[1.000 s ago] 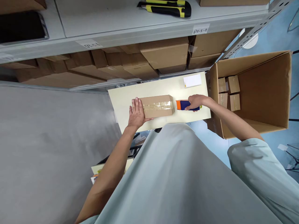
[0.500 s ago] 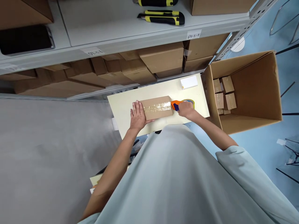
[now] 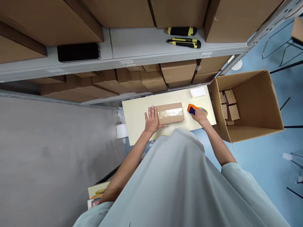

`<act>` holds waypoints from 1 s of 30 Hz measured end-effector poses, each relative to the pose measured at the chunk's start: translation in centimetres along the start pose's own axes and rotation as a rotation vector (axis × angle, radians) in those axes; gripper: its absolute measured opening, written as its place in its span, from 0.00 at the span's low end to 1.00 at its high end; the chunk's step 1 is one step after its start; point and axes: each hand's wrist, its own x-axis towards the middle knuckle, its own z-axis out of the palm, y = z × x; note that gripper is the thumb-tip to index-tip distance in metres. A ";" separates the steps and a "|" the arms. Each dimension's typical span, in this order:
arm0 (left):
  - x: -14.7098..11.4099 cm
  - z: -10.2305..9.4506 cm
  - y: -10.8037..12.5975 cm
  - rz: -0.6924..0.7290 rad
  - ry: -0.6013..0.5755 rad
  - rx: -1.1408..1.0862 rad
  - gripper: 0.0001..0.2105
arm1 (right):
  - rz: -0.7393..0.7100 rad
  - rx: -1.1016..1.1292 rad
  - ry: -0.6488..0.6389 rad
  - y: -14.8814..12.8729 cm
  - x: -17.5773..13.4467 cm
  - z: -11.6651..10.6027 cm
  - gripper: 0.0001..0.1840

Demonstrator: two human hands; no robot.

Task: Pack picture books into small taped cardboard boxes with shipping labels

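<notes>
A small brown cardboard box (image 3: 170,117) lies on the pale yellow tabletop (image 3: 137,110), with a strip of shiny clear tape along its upper face. My left hand (image 3: 152,120) is spread flat over the left end of this box, its thumb reaching along the near side. Off the box's right end, my right hand (image 3: 200,116) is wrapped round an orange and dark blue tape dispenser (image 3: 190,108). Part of a yellow-green tape roll shows behind that hand. A gap separates the dispenser from the box.
A large open carton (image 3: 258,107) with several small boxes (image 3: 233,112) stands right of the table. A white box (image 3: 197,92) lies at the table's far edge. Beyond, a grey shelf (image 3: 137,44) holds cartons, a black phone (image 3: 78,52) and two utility knives (image 3: 186,43).
My right hand has drawn the tape dispenser away from the box's right end, opening a gap. My left hand stays on the box. The camera view has shifted, showing more of the shelf.
</notes>
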 end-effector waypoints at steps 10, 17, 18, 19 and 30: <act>-1.3 -3.1 6.9 0.431 0.207 -0.247 0.54 | -0.099 0.102 0.188 -3.1 -5.7 -5.1 0.27; -0.7 -10.2 7.1 0.596 0.454 -0.220 0.42 | -0.516 0.088 0.319 -8.7 -5.7 -10.3 0.28; -0.5 -11.2 6.5 0.585 0.491 -0.213 0.40 | -0.577 0.066 0.361 -9.5 -5.4 -11.3 0.25; -0.1 -12.3 5.9 0.574 0.523 -0.206 0.39 | -0.633 0.044 0.408 -10.4 -4.9 -12.3 0.23; 8.5 -21.5 0.0 0.411 0.696 -0.230 0.36 | -0.799 -0.177 0.602 -22.0 1.9 -25.8 0.18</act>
